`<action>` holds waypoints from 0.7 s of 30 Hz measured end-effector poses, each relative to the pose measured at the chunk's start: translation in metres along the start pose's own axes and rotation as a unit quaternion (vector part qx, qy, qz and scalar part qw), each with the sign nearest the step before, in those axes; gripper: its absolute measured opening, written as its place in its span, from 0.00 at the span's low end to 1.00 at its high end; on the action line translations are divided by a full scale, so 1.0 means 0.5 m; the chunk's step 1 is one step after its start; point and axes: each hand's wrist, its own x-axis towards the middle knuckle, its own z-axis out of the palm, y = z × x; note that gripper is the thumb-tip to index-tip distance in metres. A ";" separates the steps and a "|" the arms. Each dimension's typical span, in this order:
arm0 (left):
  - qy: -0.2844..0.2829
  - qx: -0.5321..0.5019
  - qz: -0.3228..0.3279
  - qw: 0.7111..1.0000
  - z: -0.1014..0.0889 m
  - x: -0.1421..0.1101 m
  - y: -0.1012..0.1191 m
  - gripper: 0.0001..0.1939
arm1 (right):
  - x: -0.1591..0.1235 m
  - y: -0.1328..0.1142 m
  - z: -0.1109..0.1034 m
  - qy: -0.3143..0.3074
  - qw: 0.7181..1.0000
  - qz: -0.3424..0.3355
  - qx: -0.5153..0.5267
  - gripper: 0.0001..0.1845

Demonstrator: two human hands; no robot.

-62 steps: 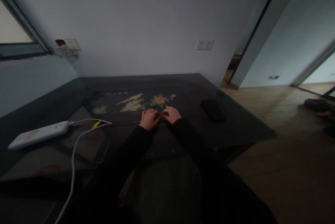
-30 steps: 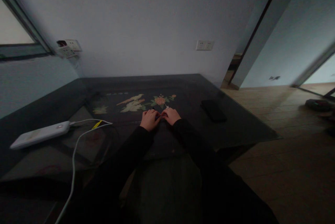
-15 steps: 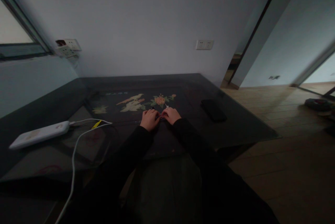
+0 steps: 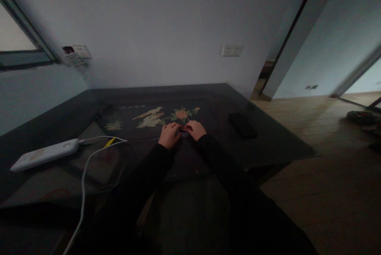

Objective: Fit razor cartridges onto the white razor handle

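Both hands are close together over the dark tabletop (image 4: pixel 190 155), just below its printed flower. The fingers of my left hand (image 4: pixel 170 136) are bent and closed at the tips, by a small dark item (image 4: pixel 183 131) too dim to name. My right hand (image 4: pixel 195 130) is pinched close beside it, and a thin white stick (image 4: pixel 188 120) juts up from its fingers. What lies inside the left fingers is hidden.
A black phone-like slab (image 4: pixel 242 125) lies to the right. On the left is a white oblong device (image 4: pixel 46 153) with a white cable (image 4: pixel 84 179) running off the front edge. A wall (image 4: pixel 154 28) with sockets (image 4: pixel 232 50) stands behind the table.
The fingertips have drawn slightly apart, and the small dark item now shows between them. Less of the white stick is visible above my right hand.
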 end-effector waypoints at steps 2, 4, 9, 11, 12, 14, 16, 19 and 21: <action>-0.005 0.001 0.010 1.000 -0.001 0.001 -0.001 0.13 | 0.002 0.005 0.003 0.003 1.000 0.006 0.018 0.05; -0.007 0.004 0.016 1.000 -0.001 0.001 -0.001 0.13 | 0.004 0.010 0.006 0.004 0.999 0.010 0.037 0.04; -0.001 0.013 0.026 1.000 -0.002 0.001 0.000 0.12 | 0.004 0.013 0.006 -0.002 0.997 0.013 0.082 0.03; 0.000 0.014 0.030 0.999 -0.003 0.002 0.000 0.11 | 0.003 0.013 0.004 -0.004 0.995 0.017 0.098 0.03; -0.001 0.014 0.032 0.999 -0.003 0.002 0.000 0.10 | 0.003 0.013 0.003 -0.005 0.994 0.019 0.105 0.03; -0.001 0.013 0.035 0.999 -0.005 0.003 0.000 0.09 | 0.002 0.013 0.002 -0.006 0.993 0.022 0.119 0.03; -0.001 0.010 0.038 0.999 -0.006 0.003 -0.001 0.08 | 0.002 0.013 0.001 -0.004 0.991 0.026 0.132 0.02; 0.001 0.003 0.040 0.999 -0.007 0.003 -0.001 0.07 | 0.002 0.012 0.000 0.000 0.988 0.032 0.154 0.03; 0.007 -0.004 0.037 0.999 -0.007 0.002 -0.001 0.05 | 0.002 0.012 -0.002 0.003 0.985 0.038 0.171 0.03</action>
